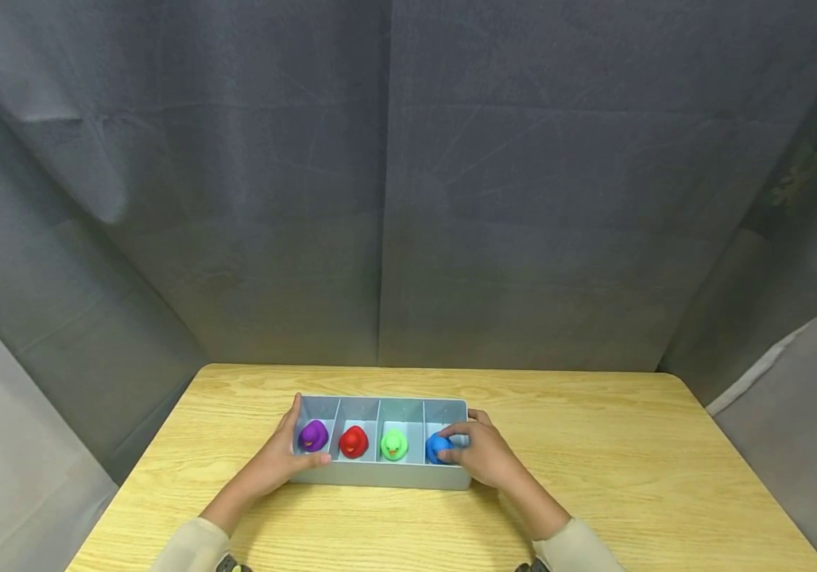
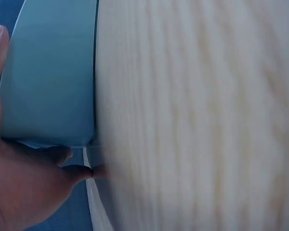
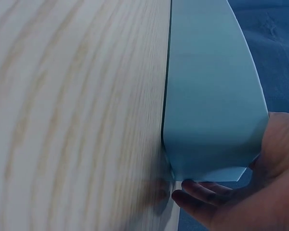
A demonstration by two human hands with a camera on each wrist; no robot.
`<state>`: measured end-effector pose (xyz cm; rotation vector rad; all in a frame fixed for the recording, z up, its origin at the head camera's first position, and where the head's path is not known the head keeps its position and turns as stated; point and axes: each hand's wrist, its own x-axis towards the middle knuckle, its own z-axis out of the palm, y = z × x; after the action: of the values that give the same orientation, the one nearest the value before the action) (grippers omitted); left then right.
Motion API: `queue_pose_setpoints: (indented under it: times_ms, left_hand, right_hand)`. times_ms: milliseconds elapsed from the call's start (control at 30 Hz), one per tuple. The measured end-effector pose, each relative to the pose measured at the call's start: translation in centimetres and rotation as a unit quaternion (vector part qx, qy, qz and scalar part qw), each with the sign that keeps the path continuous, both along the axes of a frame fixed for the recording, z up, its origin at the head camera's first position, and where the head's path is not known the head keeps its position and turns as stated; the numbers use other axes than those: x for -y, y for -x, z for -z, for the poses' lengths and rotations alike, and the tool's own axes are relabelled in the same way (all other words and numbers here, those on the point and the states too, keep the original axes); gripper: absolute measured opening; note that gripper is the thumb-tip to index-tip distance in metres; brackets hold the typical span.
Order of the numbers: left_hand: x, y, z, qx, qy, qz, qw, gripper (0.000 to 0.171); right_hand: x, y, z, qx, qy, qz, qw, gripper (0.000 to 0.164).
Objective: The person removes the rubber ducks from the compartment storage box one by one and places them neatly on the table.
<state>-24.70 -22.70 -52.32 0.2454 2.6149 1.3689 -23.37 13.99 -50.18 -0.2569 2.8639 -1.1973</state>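
A light grey-blue box (image 1: 380, 475) with a row of compartments sits on the table. In it, left to right, are a purple rubber duck (image 1: 313, 434), a red rubber duck (image 1: 354, 442), a green rubber duck (image 1: 394, 446) and a blue rubber duck (image 1: 437, 449), one per compartment. My left hand (image 1: 274, 458) grips the box's left end, thumb over the front rim. Reaching over the right end, my right hand (image 1: 485, 451) pinches the blue duck between thumb and index finger. Its other fingers stay outside the end wall, low beside the box (image 3: 212, 96) in the right wrist view.
The wooden table (image 1: 637, 461) extends on both sides of the box and behind it. Dark grey cloth (image 1: 380, 199) hangs beyond its back edge. Lighter panels stand at the left and right.
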Motion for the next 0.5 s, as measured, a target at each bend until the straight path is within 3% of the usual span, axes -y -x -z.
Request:
queue_pose_setpoints:
  times_ms: [500]
  left_hand:
    - [-0.17,-0.07,-0.14,-0.008,0.006,-0.008,0.9999,0.127]
  right_hand:
    - [0.23,-0.43,-0.28,-0.002,0.005,-0.002,1.0,0.023]
